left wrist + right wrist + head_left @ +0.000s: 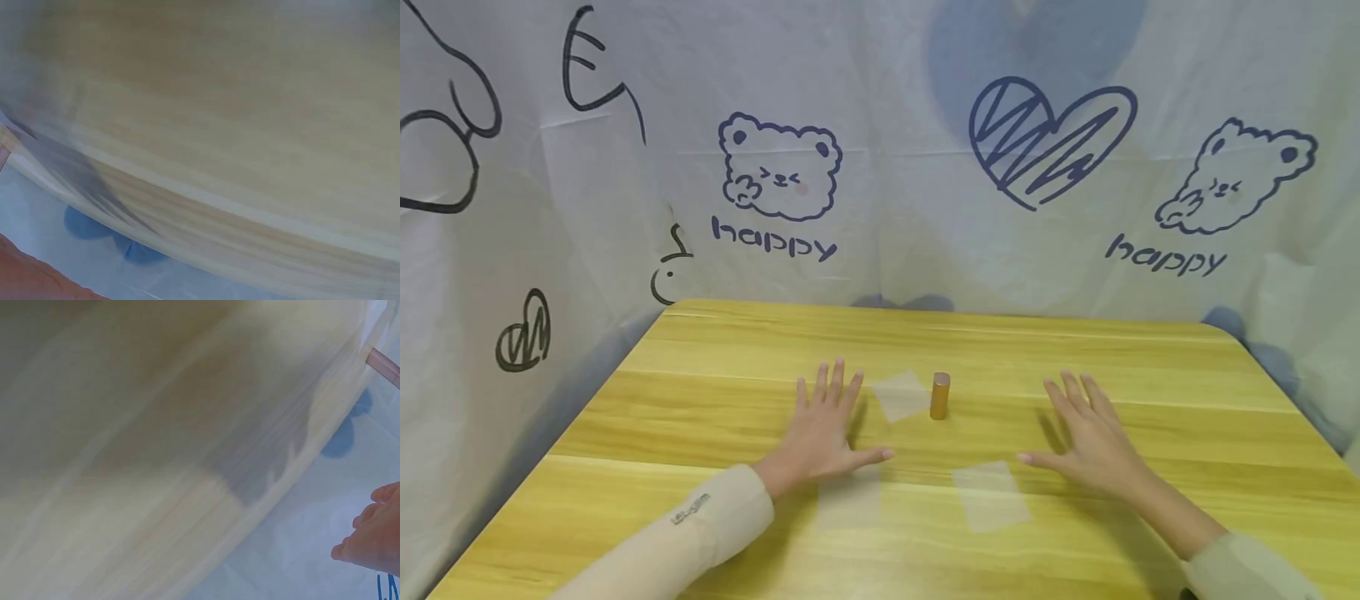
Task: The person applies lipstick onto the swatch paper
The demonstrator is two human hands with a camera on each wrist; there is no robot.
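In the head view a small copper-coloured cylinder (939,397) stands upright on the wooden table (737,350), between the two hands. My left hand (826,433) is to its left with fingers spread and straight, holding nothing. Off to the right, my right hand (1093,446) is likewise spread and empty, its thumb pointing inward. Part of the left hand (37,275) shows at the lower corner of the left wrist view. The right wrist view has the right hand's fingers (369,528) at its edge and the cylinder (384,365) near the top right.
Pale translucent squares lie on the table: one (901,395) beside the cylinder, one (992,497) nearer the front, another (850,500) partly under the left forearm in view. White cloth (910,208) with bear and heart drawings hangs behind the table's far edge.
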